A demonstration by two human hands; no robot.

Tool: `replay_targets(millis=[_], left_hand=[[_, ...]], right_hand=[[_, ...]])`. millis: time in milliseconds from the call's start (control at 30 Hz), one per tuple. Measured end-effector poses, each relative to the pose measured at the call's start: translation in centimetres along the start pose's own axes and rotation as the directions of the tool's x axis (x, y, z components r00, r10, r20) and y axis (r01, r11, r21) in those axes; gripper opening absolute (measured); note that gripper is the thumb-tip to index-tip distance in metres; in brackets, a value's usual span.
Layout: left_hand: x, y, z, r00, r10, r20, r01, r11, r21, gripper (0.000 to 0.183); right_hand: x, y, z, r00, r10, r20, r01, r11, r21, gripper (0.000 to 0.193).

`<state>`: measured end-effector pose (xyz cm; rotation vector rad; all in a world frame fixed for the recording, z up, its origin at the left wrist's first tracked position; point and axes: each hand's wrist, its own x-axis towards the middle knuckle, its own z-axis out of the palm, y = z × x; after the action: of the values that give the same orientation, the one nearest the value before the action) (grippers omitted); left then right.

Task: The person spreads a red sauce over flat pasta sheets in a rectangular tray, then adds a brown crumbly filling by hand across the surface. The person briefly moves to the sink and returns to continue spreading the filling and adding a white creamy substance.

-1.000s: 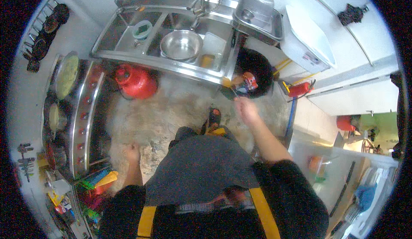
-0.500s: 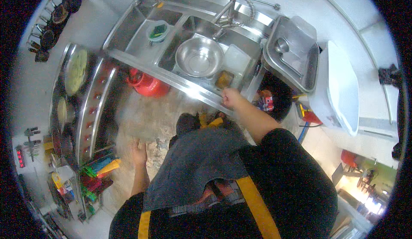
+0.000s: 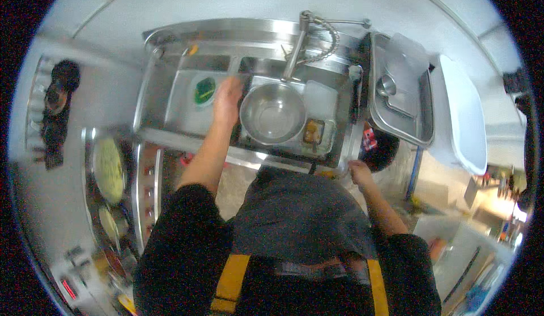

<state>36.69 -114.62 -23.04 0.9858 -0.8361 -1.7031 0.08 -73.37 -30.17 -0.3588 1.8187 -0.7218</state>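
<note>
My left hand (image 3: 228, 99) is over the divider between the two sink basins, just left of a steel mixing bowl (image 3: 273, 113). Its fingers look stretched out, though motion blurs them, and I see nothing in them. My right hand (image 3: 359, 172) is low by the sink's front right corner, its fingers curled. What they hold, if anything, is hidden. The bowl sits in the right basin beside a translucent tray (image 3: 320, 98) and a yellow-brown block like a sponge (image 3: 313, 131). In the left basin, a round clear tub holds a green pad (image 3: 205, 91).
A tall faucet (image 3: 296, 52) rises behind the basins. To the right stand a steel pan (image 3: 405, 115) with a ladle (image 3: 386, 85) in it and a big white tub (image 3: 462, 112). Pots with pale yellow contents (image 3: 109, 171) stand at the left. Dark pans (image 3: 56, 98) hang on the wall.
My left hand has risen from low at the left to above the sink. My right hand has drawn back right from the sink's front rim. The view has shifted closer to the sink.
</note>
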Motion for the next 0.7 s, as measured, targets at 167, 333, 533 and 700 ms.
replay_targets(millis=[167,333,533,700], left_hand=[[15.6,-2.2,10.9,0.969,-0.230,0.087,0.242,0.957,-0.159,0.057],[19.7,-7.3,15.3,0.914,-0.347,0.210,0.402,0.848,-0.346,0.061],[19.4,-9.1,12.2,0.934,-0.340,0.108,0.357,0.884,-0.303,0.073],[15.0,-10.0,8.3,0.820,-0.554,0.140,0.552,0.703,-0.448,0.073]], right_hand=[[-7.2,3.6,3.0,0.935,0.142,-0.326,-0.039,0.952,0.303,0.024],[-14.4,7.5,10.2,0.894,0.234,-0.381,-0.162,0.964,0.212,0.034],[-19.5,10.3,17.0,0.824,0.292,-0.485,-0.266,0.956,0.124,0.040],[-20.1,11.7,18.0,0.786,0.376,-0.491,-0.362,0.923,0.128,0.040]])
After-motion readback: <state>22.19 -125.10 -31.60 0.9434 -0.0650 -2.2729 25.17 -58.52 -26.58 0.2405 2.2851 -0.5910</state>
